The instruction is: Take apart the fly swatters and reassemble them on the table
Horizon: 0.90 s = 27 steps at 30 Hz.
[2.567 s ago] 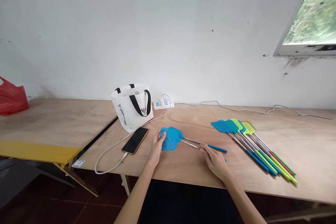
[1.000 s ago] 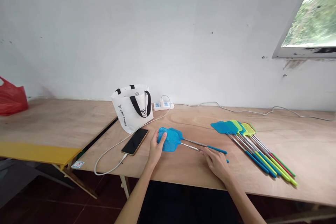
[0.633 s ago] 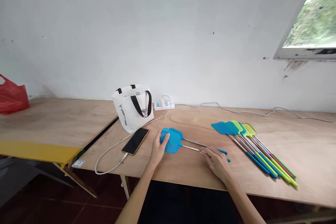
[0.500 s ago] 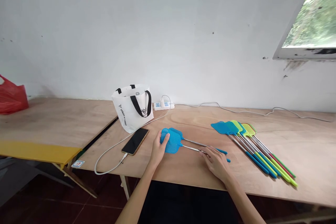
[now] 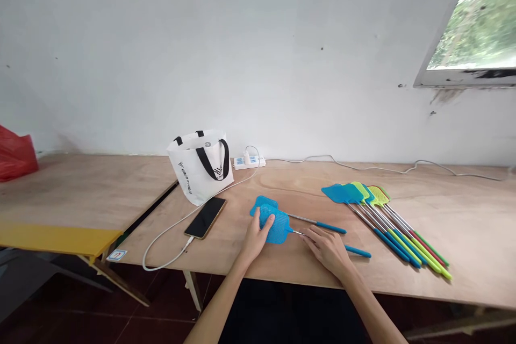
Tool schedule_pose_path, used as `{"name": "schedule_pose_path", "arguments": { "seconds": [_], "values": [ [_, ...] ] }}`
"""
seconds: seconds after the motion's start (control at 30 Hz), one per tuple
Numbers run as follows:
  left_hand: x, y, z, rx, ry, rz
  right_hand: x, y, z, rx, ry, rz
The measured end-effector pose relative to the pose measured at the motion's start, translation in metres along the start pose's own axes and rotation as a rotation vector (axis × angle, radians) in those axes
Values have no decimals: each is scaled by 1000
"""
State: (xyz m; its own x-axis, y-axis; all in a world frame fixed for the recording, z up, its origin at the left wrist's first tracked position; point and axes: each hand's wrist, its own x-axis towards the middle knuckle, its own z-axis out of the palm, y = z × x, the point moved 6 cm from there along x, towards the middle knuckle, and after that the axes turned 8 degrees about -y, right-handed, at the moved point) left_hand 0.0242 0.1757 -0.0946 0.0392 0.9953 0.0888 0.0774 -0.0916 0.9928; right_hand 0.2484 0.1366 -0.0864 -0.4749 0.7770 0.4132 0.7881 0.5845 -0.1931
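Note:
A blue fly swatter [image 5: 278, 229] is held across in front of me. My left hand [image 5: 257, 236] grips its perforated head, thumb on top. Closed around its thin metal shaft is my right hand [image 5: 325, 247], which hides much of that shaft; the blue handle end sticks out to the right. Just behind it a second blue fly swatter [image 5: 302, 219] lies on the table, its head partly covered by the held one. To the right, several fly swatters [image 5: 397, 228] in blue, yellow-green, red and green lie fanned side by side.
A white tote bag [image 5: 201, 172] with black handles stands by the wall. A phone [image 5: 205, 217] on a white charging cable lies before it. Behind is a power strip [image 5: 250, 162]. A red plastic bag [image 5: 16, 153] sits on the left table [image 5: 80, 188].
The held swatter has moved right and slightly toward me, away from the other blue swatter, with my left hand on its head. My right hand stays on the shaft, now closer to the head.

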Motion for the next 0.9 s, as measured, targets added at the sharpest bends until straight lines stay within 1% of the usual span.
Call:
{"name": "schedule_pose_path", "arguments": {
  "seconds": [0.1,0.2,0.3,0.47,0.53,0.6,0.7,0.77,0.9],
  "values": [
    [-3,2,2,43,-63,1,1,-3,1,-33,-3,-34],
    [-7,8,4,166,-133,6,0,-4,1,-48,1,-62],
    [-10,12,6,299,-203,13,-1,-3,1,-44,-6,-61],
    [-10,12,5,407,-267,48,-1,-2,2,-12,-2,-43],
    [-7,10,1,465,-254,33,1,-3,3,-3,10,-32],
    [-1,8,-6,511,-214,12,2,-4,4,0,23,-18],
    [8,4,-19,513,-160,11,3,0,4,-21,41,28],
    [14,2,-30,533,-118,22,3,6,5,-63,39,64],
    [19,-4,-49,672,-3,30,1,17,9,-191,36,147]
  ]
}}
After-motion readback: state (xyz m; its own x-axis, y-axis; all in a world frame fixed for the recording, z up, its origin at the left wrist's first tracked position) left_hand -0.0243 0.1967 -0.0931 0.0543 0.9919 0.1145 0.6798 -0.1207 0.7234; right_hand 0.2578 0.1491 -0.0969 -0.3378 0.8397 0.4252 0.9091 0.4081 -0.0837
